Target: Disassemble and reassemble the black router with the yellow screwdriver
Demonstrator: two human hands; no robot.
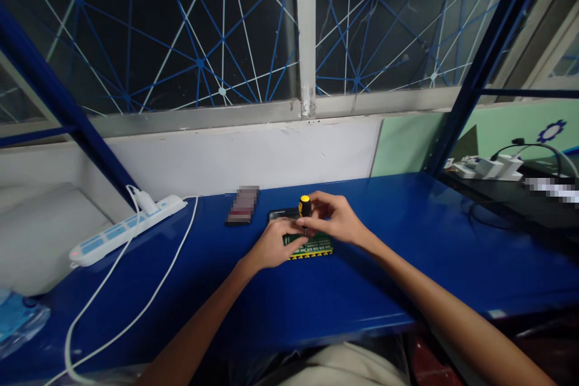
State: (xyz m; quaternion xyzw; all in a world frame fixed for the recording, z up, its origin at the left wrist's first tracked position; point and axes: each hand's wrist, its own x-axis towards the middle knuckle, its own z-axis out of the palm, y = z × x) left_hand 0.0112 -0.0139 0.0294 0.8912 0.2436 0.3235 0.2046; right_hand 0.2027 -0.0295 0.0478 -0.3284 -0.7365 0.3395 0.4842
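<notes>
A small screwdriver [305, 207] with a yellow and black handle stands nearly upright over a green circuit board [319, 245] with a yellow-and-black front edge. My right hand [338, 218] is closed around the lower part of the handle. From the left, my left hand [272, 245] rests on the board, its thumb across the surface and its fingers close to the screwdriver's shaft. The screwdriver tip is hidden among the fingers. Behind the board lies a flat black object [281, 215], partly covered by my hands.
A phone [244, 205] lies on the blue table [371, 289] behind my left hand. At the left is a white power strip [122, 230] with a trailing white cable [174, 271]. White adapters [497, 167] sit on a black surface at the right.
</notes>
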